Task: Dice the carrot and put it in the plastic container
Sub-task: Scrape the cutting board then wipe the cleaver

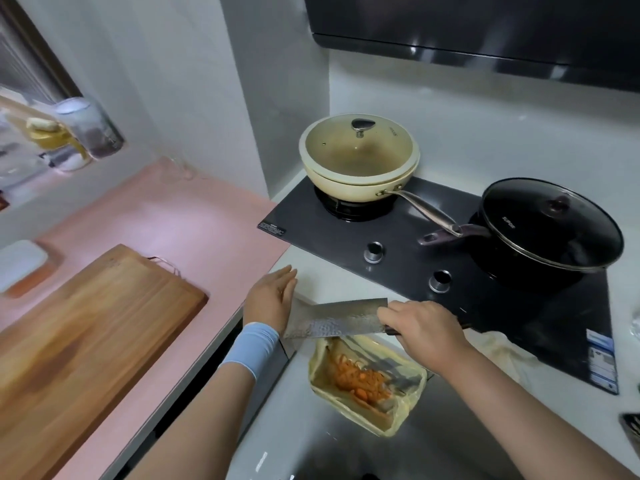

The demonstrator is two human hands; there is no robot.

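My right hand (424,329) grips the handle of a cleaver (336,318) held flat above a bin lined with a yellow bag (405,407). Orange carrot scraps (360,379) lie inside the bag. My left hand (272,296), fingers straight, rests against the far end of the blade. A wooden cutting board (86,323) lies bare on the pink counter at the left. At the far left a white-lidded plastic container (20,265) with orange contents sits blurred.
A cream pan with a glass lid (358,157) and a black lidded pot (550,230) stand on the dark gas hob (346,244). A crumpled cloth (502,351) lies on the hob's near edge. Jars (86,129) line a shelf upper left.
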